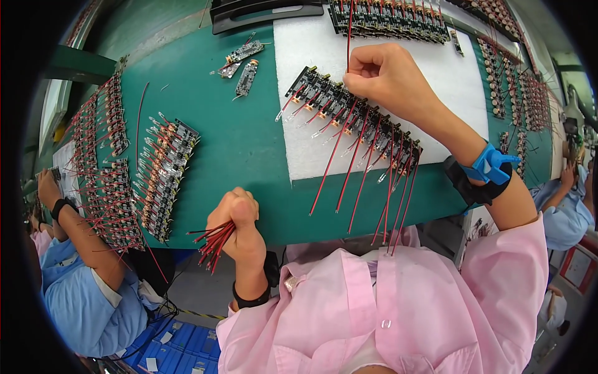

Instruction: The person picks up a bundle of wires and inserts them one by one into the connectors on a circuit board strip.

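A row of small black circuit boards (336, 100) lies slantwise on a white foam sheet (448, 112). Clear LEDs stick out along its near side, and red wires hang from many of the boards toward me. Over the row's far edge, my right hand (386, 78) is closed in a pinch on a single red wire (350, 31), which stands up past the fingers. Its lower end is hidden by the fingertips. My left hand (240, 218) is wrapped round a bundle of red and black wires (218, 242) at the table's near edge. A blue wrist strap (492, 163) circles my right wrist.
Several loose boards (247, 78) lie on the green table (230, 137). Wired board rows stand left (165, 181), farther left (112, 206) and at the back (389, 25). A black tray (265, 14) is at the far edge. A co-worker's hand (48, 188) works at left.
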The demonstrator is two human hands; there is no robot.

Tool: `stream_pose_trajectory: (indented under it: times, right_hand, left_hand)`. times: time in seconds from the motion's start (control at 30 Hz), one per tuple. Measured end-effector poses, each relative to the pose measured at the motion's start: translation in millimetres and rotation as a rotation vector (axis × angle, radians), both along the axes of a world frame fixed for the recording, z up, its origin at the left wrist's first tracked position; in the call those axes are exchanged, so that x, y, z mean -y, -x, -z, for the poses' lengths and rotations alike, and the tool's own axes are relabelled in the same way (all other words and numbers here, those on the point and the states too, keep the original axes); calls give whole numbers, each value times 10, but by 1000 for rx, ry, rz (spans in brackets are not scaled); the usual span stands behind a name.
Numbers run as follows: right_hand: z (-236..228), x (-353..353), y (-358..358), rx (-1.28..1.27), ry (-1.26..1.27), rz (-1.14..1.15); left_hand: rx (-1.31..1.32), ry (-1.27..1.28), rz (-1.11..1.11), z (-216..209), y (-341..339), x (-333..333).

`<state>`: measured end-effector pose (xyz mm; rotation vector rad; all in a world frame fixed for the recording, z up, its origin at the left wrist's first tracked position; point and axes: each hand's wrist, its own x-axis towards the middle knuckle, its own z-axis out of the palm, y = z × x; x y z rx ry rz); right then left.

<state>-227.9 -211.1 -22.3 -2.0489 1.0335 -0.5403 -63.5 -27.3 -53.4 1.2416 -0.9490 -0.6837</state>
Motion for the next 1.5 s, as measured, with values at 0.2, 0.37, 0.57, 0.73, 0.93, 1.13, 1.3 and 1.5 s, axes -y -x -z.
stream_pose_trajectory:
  times: [0.2,0.37,0.57,0.73,0.93,1.13,1.3,1.5]
  right_hand:
    - [-3,-18,-11,-14,26,19]
    - [-19,-29,-10,-24,47,23]
    - [-37,-61,2,-75,23,19]
    - [-47,-46,2,-98,-9,-3]
    - [-18,-27,23,-77,-21,7]
    - [-15,-50,9,-66,7,15]
    - [3,-42,16,-56,2,7]
    - [4,-32,29,-67,2,-22]
  left_hand:
    - [9,-12,-6,5,-8,-7]
    - [8,-20,-15,-1,-4,-12]
    - [2,-68,-26,-8,-33,-48]
    - [14,-60,-33,-7,-26,-39]
    - [7,-80,-35,2,-46,-52]
    - [4,-72,-41,-7,-46,-61]
    - [-2,-58,-41,3,-47,-62]
    - [-1,-47,-35,4,-47,-57]
